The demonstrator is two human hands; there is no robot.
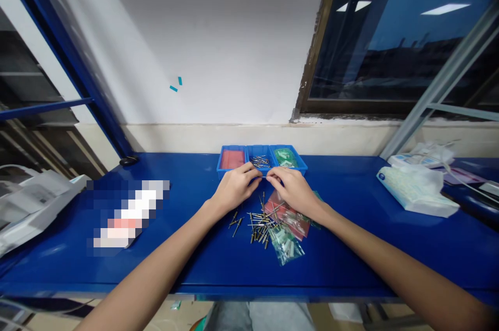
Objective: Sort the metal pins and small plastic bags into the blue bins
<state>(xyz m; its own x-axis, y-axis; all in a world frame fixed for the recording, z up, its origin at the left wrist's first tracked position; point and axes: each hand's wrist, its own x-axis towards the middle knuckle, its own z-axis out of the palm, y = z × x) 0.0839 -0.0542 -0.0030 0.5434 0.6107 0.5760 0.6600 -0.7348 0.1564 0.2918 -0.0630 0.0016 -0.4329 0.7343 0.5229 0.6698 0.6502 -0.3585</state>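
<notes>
My left hand (237, 185) and my right hand (292, 185) meet in front of a blue three-part tray (218, 169). Both pinch a thin metal pin (264, 177) by its opposite ends, held level. Pink bags (233, 157) fill the tray's left compartment, loose metal pins (258, 161) the middle, and green bags (286, 156) the right. Below my hands lies a loose pile of metal pins (259, 229) with thicker, brass-coloured parts. Beside it are a pink bag (301, 223) partly under my right forearm and a clear green bag (289, 249) with pale pieces inside.
The blue table (187, 258) runs back to a white wall. At right stands a soft pack of tissues (417, 196); white equipment (35, 201) sits at the left end. A pixelated item (130, 216) lies left of my arm. A small black object (128, 160) is near the back edge.
</notes>
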